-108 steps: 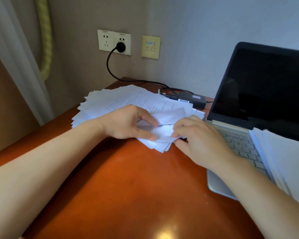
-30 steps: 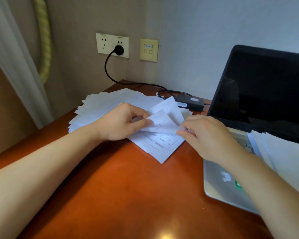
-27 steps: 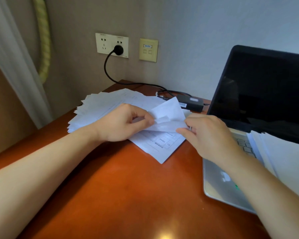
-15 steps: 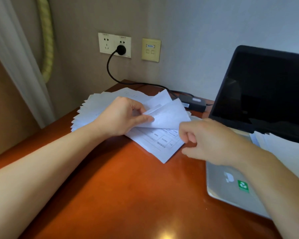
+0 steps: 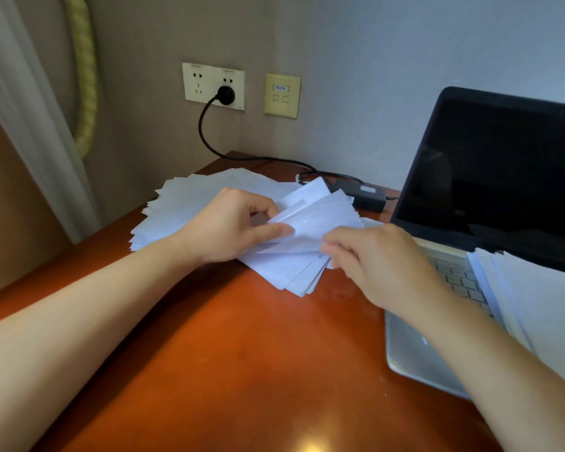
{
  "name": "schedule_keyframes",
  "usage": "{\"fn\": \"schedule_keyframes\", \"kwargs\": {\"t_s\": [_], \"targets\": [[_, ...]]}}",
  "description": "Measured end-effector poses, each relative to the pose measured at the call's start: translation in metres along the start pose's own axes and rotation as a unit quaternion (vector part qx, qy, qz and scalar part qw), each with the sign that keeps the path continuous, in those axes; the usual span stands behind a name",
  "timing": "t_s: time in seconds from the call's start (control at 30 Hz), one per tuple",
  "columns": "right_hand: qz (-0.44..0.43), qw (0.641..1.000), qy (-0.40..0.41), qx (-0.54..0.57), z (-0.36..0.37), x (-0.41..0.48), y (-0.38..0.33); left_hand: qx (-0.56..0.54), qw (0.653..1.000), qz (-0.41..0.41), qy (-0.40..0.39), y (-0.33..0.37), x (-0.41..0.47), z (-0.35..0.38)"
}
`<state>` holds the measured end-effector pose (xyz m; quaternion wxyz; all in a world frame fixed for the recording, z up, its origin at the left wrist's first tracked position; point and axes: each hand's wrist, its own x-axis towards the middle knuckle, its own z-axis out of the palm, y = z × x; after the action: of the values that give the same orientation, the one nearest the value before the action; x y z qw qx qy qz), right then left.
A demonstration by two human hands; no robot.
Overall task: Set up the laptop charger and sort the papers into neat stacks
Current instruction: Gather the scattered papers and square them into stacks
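A loose, fanned pile of white papers point(image 5: 190, 203) lies on the orange-brown desk point(image 5: 229, 353). My left hand point(image 5: 229, 226) pinches the lifted corners of a few top sheets point(image 5: 323, 213) between thumb and fingers. My right hand point(image 5: 372, 259) curls its fingers against the pile's near right edge, touching the sheets there. The black charger brick point(image 5: 366, 195) lies behind the papers, its cable point(image 5: 209, 138) running up to a plug point(image 5: 225, 94) in the wall socket. The open laptop point(image 5: 490, 177) stands at the right with a dark screen.
A second stack of white papers point(image 5: 542, 301) lies on the laptop keyboard at the right edge. A yellow wall plate point(image 5: 282, 95) sits beside the socket. A curtain point(image 5: 30, 109) with a yellow-green tie rope point(image 5: 85, 76) hangs at the left.
My right hand moved back to the pile's right edge after drawing away half a second ago. The lower printed sheet is now covered by more sheets. My left hand keeps its pinch.
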<state>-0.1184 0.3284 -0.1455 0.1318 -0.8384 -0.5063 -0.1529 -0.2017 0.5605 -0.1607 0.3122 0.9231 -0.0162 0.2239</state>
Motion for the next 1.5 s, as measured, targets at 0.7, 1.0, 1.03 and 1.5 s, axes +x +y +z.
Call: {"fn": "schedule_keyframes", "kwargs": {"t_s": [0.7,1.0,1.03,1.5], "targets": [[0.281,0.617,-0.162,0.717,-0.013,0.009,-0.04,-0.337,0.941,-0.003,0.018,0.032,-0.007,0.011],[0.319,0.739,0.034,0.592,-0.002,0.011,-0.009,-0.053,0.997,-0.04,-0.05,0.011,0.0,0.0],[0.313,0.759,0.042,0.569,-0.006,0.012,-0.003,0.007,0.998,-0.051,-0.031,0.006,0.002,-0.004],[0.304,0.772,0.066,0.555,-0.02,0.011,0.017,-0.373,0.89,-0.244,0.098,0.016,0.006,-0.026]]}}
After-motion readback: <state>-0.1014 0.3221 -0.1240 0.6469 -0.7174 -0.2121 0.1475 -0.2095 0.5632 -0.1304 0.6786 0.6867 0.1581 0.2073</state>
